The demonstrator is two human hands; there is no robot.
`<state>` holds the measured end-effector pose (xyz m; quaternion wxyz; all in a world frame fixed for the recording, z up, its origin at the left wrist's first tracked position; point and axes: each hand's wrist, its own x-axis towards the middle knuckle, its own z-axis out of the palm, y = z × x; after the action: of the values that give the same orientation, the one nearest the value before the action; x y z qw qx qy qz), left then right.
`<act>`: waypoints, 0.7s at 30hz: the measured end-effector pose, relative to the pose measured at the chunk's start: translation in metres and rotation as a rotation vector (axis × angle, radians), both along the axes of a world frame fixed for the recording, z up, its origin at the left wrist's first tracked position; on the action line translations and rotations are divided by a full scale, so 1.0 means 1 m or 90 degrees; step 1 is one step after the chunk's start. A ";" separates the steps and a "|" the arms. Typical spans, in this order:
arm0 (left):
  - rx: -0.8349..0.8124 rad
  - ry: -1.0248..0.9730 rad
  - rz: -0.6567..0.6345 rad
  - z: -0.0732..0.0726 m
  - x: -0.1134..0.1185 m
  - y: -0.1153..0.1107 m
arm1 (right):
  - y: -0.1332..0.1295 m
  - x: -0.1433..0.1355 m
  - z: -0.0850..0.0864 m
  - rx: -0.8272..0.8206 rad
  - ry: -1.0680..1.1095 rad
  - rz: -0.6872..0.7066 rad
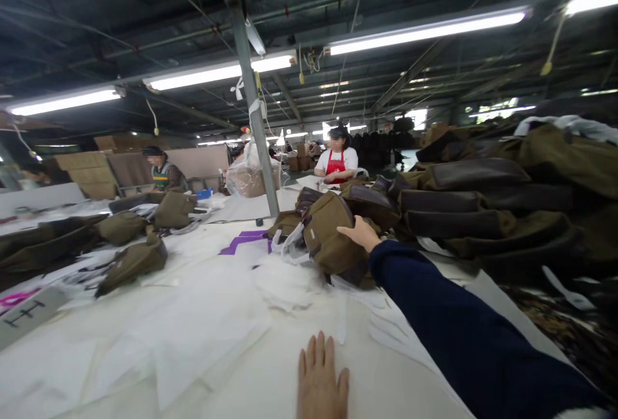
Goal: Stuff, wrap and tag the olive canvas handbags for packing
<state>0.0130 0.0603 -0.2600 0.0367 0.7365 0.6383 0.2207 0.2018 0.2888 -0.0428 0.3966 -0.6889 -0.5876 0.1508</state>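
Note:
My right hand (pixel 361 233) reaches out in a dark blue sleeve and touches the right side of an olive bag (pixel 331 232) with dark trim and white straps. Its thumb and fingers are spread against the fabric; whether they grip it is hard to tell. Palm down, my left hand (pixel 322 380) lies flat on the white table (pixel 270 361) at the bottom centre, holding nothing. Purple pieces (pixel 244 243) lie left of the bag, and thin white sheets (pixel 193 316) spread over the table.
A tall pile of olive and brown bags (pixel 483 206) fills the right side. More olive bags (pixel 132 261) lie at the left. A metal post (pixel 255 110) rises beyond the purple pieces. Two people (pixel 337 165) (pixel 164 171) sit across the table.

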 end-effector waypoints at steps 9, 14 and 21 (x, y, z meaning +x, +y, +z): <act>-0.089 -0.089 -0.048 0.018 -0.010 -0.004 | 0.000 0.025 0.006 0.046 0.357 0.044; -0.076 -0.283 -0.059 0.022 -0.013 -0.001 | -0.066 0.028 0.034 0.093 0.551 0.087; -0.181 -0.949 -0.132 0.070 -0.007 -0.029 | -0.233 0.012 0.011 0.072 0.737 0.112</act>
<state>0.0055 0.0308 -0.1900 0.5725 0.4372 0.3943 0.5707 0.2139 0.0556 -0.0314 0.6749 -0.4208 -0.3378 0.5033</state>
